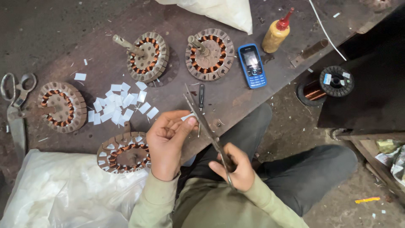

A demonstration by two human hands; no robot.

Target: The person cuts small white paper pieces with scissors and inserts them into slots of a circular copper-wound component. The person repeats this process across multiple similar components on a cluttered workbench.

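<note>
1. Scissors of grey metal with long blades [202, 122] are gripped at the handles by the right hand [234, 169], fingers clenched through the loops, blades parted and pointing away from the person over the edge of the dark brown worktable [236, 97].
2. Between those blades sits a small white paper slip [188, 116] — pinched by the thumb and fingertips of the left hand [168, 141].
3. Just left of that hand lies a round stator wound with copper wire [124, 153], white slips tucked into its slots.
4. Beyond it — a loose heap of cut white paper pieces [118, 105].
5. Three more wound stators [209, 54] stand farther out, with a blue mobile phone [252, 66] and a yellow glue bottle with a red nozzle [276, 33] to the right.
</note>
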